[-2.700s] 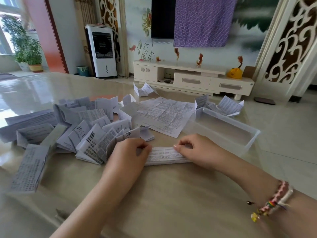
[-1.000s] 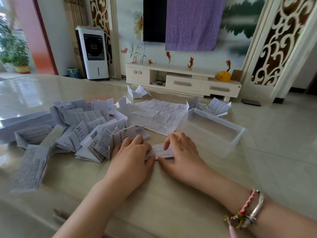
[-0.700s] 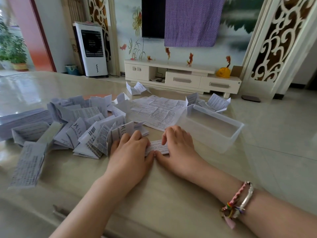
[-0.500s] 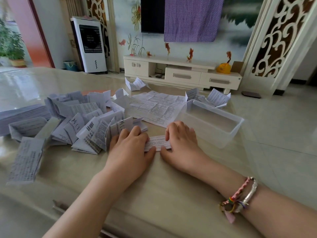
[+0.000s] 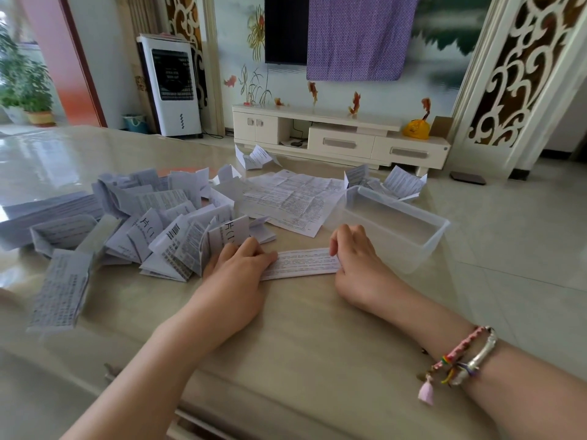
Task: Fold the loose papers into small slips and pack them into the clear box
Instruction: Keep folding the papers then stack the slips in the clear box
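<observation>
The folded paper strip (image 5: 301,263) lies flat on the table (image 5: 286,338), just in front of the clear box (image 5: 394,228), which appears to hold nothing. The left hand (image 5: 236,271) presses its fingers onto the strip's left end; the right hand (image 5: 355,258) holds the right end, though whether its grip pinches the edge or only presses it cannot be told from here. The strip is light, thin and easily creased, and will likely slide on the glossy table. Pin one end and fold from the other. The heap of loose papers (image 5: 152,223) sits just left.
</observation>
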Available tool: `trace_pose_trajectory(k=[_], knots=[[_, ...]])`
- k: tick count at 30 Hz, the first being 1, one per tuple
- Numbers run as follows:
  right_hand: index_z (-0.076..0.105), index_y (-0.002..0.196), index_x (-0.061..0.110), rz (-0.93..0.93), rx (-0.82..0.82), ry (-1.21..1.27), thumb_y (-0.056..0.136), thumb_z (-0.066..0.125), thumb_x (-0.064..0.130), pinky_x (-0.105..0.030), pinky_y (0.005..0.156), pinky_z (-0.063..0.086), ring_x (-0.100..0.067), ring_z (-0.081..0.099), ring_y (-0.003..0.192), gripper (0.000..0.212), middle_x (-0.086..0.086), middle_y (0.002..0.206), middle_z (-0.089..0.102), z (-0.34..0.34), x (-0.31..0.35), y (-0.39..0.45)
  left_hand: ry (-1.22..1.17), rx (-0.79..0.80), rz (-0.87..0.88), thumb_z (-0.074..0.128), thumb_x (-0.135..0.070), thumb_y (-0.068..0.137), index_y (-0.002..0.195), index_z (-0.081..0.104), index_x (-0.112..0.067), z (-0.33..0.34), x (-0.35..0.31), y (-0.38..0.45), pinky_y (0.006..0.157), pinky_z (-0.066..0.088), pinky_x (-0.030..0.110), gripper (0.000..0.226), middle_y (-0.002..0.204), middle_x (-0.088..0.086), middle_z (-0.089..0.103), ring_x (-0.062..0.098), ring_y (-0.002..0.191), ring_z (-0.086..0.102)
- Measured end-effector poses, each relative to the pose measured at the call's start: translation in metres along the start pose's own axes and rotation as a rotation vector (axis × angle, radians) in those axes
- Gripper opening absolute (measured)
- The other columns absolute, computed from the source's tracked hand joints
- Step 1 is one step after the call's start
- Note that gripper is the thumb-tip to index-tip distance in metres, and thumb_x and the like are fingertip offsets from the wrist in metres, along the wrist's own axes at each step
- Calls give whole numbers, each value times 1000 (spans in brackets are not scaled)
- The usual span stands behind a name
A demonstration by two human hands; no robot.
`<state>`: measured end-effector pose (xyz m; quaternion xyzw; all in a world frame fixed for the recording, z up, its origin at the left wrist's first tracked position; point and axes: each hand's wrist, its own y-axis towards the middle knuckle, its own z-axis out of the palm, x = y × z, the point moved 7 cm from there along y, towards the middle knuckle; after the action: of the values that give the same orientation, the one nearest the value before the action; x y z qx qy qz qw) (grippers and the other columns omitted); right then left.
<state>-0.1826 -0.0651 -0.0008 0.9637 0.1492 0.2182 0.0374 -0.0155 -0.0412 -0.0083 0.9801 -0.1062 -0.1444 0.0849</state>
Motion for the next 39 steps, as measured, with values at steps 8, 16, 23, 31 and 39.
trace_pose_trajectory(k=[8, 16, 23, 31, 39], knots=[[47, 110, 22, -239, -22, 56, 92, 53, 12, -27, 87, 41, -11, 51, 104, 21, 8, 115, 50, -6, 13, -5, -194, -23, 109, 38, 15, 71, 142, 46, -24, -2, 10, -8, 101, 23, 12, 81, 132, -10, 49, 15, 125, 39], [42, 136, 28, -504, 113, -283, 96, 52, 29, -35, 88, 49, -14, 55, 112, 41, 8, 133, 51, -10, 28, -1, -166, -96, 121, 49, -40, 89, 122, 66, -27, -8, 10, -8, 103, 39, 29, 39, 123, -12, 63, 14, 115, 54], [60, 100, 14, -681, -68, -723, 72, 64, 4, -35, 58, 52, -25, 63, 76, 30, -3, 83, 65, -10, 42, 2, 108, -190, 239, 44, -47, 95, 111, 69, -33, -19, -5, -4, 92, 46, 31, 32, 112, -11, 68, 15, 107, 60], [61, 76, 18, -663, -200, -450, 73, 65, 6, -26, 80, 49, -18, 65, 95, 12, 3, 83, 70, -33, 36, -11, 154, -288, 340, 65, -30, 77, 78, 74, -39, -25, -17, -10, 71, 53, 24, 13, 97, -18, 71, 11, 81, 66], [72, 89, 19, -477, 150, 241, 85, 73, 19, -27, 84, 50, -4, 66, 87, 3, 10, 87, 72, -42, 43, -44, -334, 6, 301, 55, -23, 79, 101, 74, -34, -7, -36, -9, 87, 46, 22, 31, 109, -16, 66, 4, 100, 60]])
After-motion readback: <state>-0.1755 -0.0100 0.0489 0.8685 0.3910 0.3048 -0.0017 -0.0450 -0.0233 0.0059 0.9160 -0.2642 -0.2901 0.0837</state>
